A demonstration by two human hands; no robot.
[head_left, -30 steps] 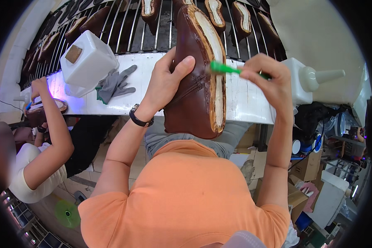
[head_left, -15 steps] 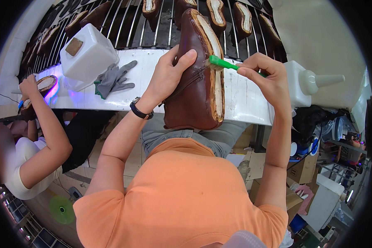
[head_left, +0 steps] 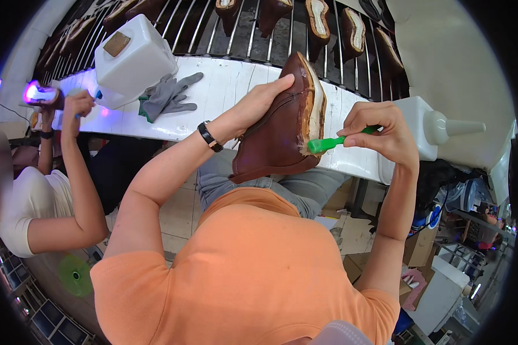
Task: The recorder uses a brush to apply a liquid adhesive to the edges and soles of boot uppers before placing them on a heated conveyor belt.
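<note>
A dark brown leather boot upper (head_left: 273, 135) with a zip is tilted over my lap at the table's edge, its pale, soleless underside facing right. My left hand (head_left: 258, 106) grips it from the left, thumb on the leather near the toe, other fingers hidden behind. Between the thumb and fingers of my right hand (head_left: 383, 131) is a green-handled brush (head_left: 328, 143). Its bristles touch the rim of the boot's underside near the heel end.
A white plastic container (head_left: 133, 63) and grey glove (head_left: 170, 98) lie on the white table (head_left: 224, 77). A spouted white bottle (head_left: 411, 123) stands right. Beyond, several boots rest on a metal bar rack (head_left: 253, 37). At left, another person (head_left: 46, 195) handles a boot.
The boot has tipped, its toe dropping nearer to me. My right hand has brought the brush down along the rim from the middle toward the heel. The other person's arms have shifted.
</note>
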